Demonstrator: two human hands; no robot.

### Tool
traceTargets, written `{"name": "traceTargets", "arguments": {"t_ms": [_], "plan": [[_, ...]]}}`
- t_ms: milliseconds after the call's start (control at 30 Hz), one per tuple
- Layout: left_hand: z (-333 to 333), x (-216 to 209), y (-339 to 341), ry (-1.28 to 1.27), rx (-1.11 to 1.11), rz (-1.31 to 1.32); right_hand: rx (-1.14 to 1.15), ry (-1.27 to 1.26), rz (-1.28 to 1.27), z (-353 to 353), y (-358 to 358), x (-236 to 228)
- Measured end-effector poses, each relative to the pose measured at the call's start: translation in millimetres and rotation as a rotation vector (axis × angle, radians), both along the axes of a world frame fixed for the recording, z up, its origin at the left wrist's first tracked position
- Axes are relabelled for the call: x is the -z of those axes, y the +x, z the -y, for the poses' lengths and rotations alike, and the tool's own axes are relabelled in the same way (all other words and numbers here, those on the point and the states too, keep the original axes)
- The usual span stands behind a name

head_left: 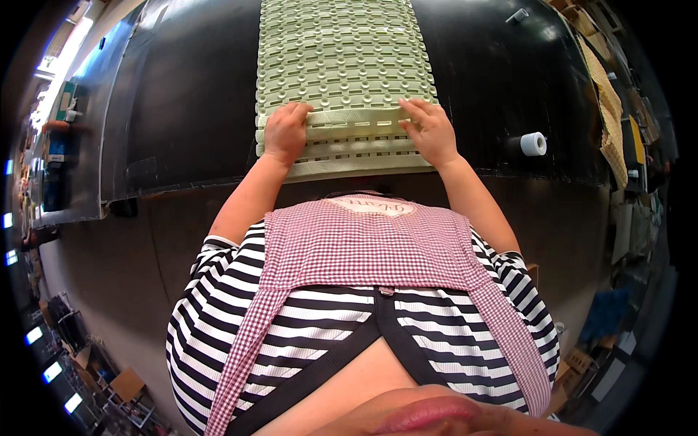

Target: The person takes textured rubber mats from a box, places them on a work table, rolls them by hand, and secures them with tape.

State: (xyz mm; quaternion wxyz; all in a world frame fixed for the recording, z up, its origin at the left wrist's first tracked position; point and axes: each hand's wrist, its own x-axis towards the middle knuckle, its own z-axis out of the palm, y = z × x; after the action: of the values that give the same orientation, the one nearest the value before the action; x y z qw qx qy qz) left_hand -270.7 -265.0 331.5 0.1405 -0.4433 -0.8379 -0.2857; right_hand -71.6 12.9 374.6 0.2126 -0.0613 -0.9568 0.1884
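Observation:
A pale green slatted mat (342, 62) lies lengthwise on the black table, with rows of holes and small round cups on its upper face. Its near end is turned up or folded over into a smooth, slotted band (356, 122). At the band's left end, my left hand (286, 134) is closed, fingers curled over the edge. My right hand (434, 136) is at the right end, thumb and fingers around the band with a gap between their tips. Parts of the band behind both hands are hidden.
The black table (196, 94) extends to both sides of the mat. A white roll (533, 144) stands on the right, and a small grey cylinder (517, 16) lies farther back. Yellowish sheet material (603, 109) hangs at the right edge. Shelving and boxes (128, 384) are at the lower left.

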Motion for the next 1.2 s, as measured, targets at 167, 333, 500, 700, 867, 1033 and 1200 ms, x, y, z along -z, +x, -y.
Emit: {"name": "traceTargets", "arguments": {"t_ms": [167,333,500,700,867,1033,1200], "plan": [[13.0,-11.2,11.0,-0.024,0.113,-0.062,-0.012,0.311,0.063,-4.2,-6.9,3.8],[19.2,-16.0,21.7,-0.068,0.199,-0.171,-0.166,0.283,0.069,-20.5,-9.2,20.0],[18.9,-18.1,39.1,-0.062,0.132,-0.093,-0.31,0.276,0.077,-15.3,0.6,9.6],[26.9,-13.9,63.1,-0.024,0.066,0.032,-0.31,0.26,-0.016,2.7,18.4,21.0],[28.6,-15.8,66.4,-0.058,-0.011,0.056,-0.279,0.168,0.002,7.8,17.4,21.1],[25.4,-23.6,64.0,-0.097,-0.037,0.008,-0.24,0.053,0.009,5.2,7.2,18.1],[18.1,-25.1,41.9,-0.193,-0.006,0.036,-0.115,-0.016,0.065,5.6,-2.3,21.0]]}}
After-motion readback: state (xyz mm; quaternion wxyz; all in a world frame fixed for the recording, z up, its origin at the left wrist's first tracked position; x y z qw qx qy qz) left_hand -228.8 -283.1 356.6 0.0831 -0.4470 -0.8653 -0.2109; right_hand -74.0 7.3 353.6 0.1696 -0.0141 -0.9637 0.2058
